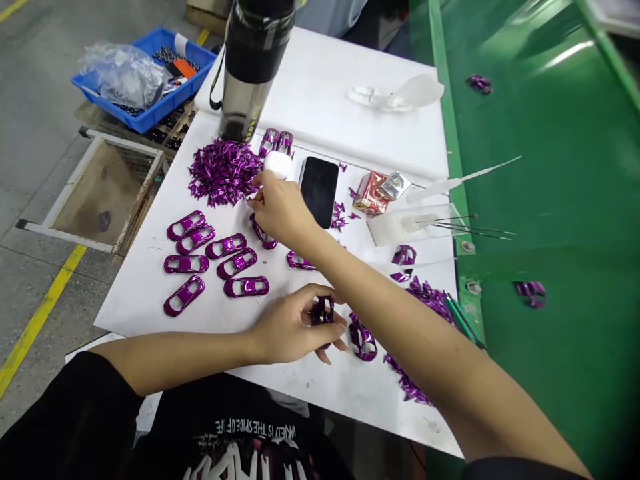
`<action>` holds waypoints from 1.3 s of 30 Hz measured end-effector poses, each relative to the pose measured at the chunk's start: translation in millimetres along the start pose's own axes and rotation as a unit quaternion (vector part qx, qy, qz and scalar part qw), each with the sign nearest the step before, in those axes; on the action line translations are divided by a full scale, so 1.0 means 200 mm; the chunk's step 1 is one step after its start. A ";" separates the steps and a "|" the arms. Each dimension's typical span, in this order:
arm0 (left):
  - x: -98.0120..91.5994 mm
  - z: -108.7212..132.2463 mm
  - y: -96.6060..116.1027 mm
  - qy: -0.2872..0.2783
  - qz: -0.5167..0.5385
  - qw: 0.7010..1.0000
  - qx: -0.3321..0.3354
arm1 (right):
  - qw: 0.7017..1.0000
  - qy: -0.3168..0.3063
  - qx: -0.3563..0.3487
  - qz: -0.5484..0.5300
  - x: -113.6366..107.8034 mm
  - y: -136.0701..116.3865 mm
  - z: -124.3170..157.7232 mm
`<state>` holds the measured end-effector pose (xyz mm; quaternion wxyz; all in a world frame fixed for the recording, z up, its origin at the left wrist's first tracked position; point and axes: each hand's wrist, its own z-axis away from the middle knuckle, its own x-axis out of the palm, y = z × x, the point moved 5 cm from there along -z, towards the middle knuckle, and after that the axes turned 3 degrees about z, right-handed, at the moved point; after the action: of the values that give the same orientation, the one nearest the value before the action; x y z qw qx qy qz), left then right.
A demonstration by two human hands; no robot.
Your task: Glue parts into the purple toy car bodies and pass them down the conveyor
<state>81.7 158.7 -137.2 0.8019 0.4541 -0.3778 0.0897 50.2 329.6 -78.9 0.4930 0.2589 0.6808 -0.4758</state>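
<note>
In my left hand point(293, 323), near the table's front edge, is a shiny purple toy car body point(324, 312), gripped between thumb and fingers. My right hand point(283, 203) reaches across to the right edge of a heap of small pointed purple parts point(225, 172). Its fingertips are pinched together; whatever is between them is too small to make out. Another car body point(263, 233) lies just below that hand, partly covered by it. Several more purple car bodies point(236, 263) lie to the left, and one point(362, 339) rests right of my left hand.
A tall dark bottle point(250, 73) stands behind the heap. Near it lie a white case point(278, 165), a phone point(319, 192), a red pack point(371, 193) and a white block point(393, 229) with thin rods. A green conveyor belt point(545, 187) runs along the right; a blue bin point(143, 120) stands left.
</note>
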 end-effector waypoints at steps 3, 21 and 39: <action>0.00 0.01 0.01 0.002 0.031 0.999 -0.028 | 0.986 0.154 -0.047 -0.042 -0.25 0.01 0.21; 0.05 0.07 0.04 -0.027 -0.084 0.996 0.006 | 0.959 0.210 0.154 -0.111 -0.24 0.28 1.36; 0.04 0.08 0.03 0.035 -0.246 0.963 0.103 | 0.899 0.241 0.231 -0.284 -0.18 0.17 1.32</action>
<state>76.4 148.4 -122.0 0.7610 0.6096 -0.2146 -0.0556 203.8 110.3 -76.3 0.0837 0.2683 0.6943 -0.6625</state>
